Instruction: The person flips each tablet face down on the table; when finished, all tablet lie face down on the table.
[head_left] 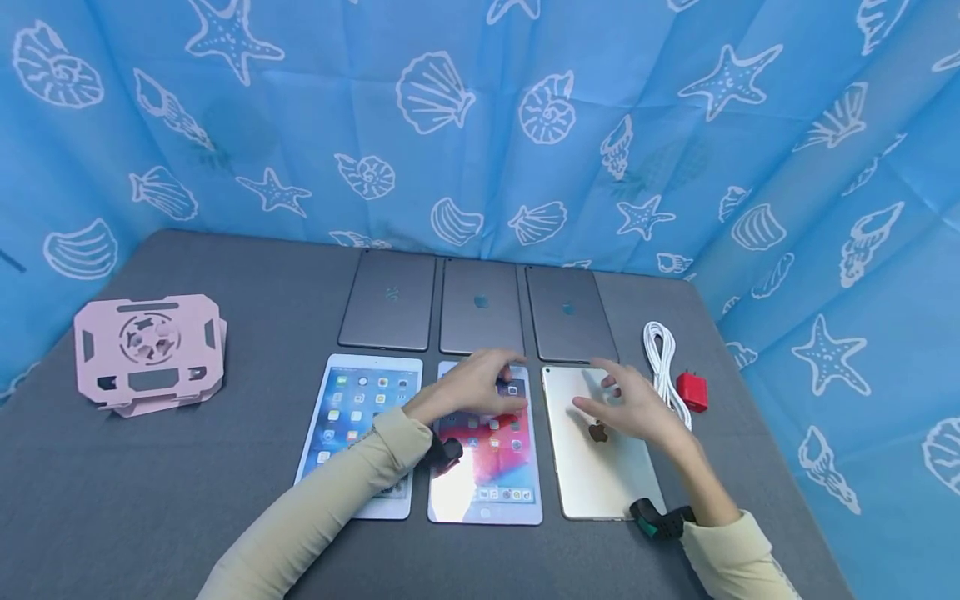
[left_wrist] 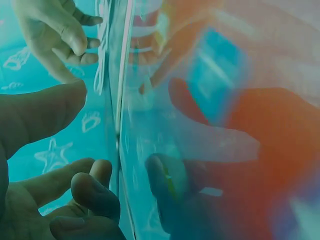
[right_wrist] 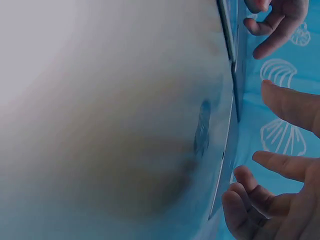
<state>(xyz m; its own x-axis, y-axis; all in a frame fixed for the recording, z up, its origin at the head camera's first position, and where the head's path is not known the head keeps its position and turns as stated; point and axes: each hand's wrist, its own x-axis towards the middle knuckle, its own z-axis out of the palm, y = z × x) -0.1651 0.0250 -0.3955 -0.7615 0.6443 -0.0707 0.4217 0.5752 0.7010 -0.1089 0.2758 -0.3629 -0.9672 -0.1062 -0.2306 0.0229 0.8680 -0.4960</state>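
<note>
Right hand (head_left: 626, 404) hangs above the gold tablet (head_left: 596, 479), fingers spread and loosely bent, holding nothing. Gold tablet lies directly beneath, back up, long axis running near to far, far end angled slightly left. Left hand (head_left: 480, 385), fingers also apart and holding nothing, hangs over the lit tablet (head_left: 506, 471) beside it. Nearer to gold tablet: right hand.

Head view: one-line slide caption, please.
Left hand over a lit tablet, right hand over a face-down pale tablet, three grey tablets behind.
</note>
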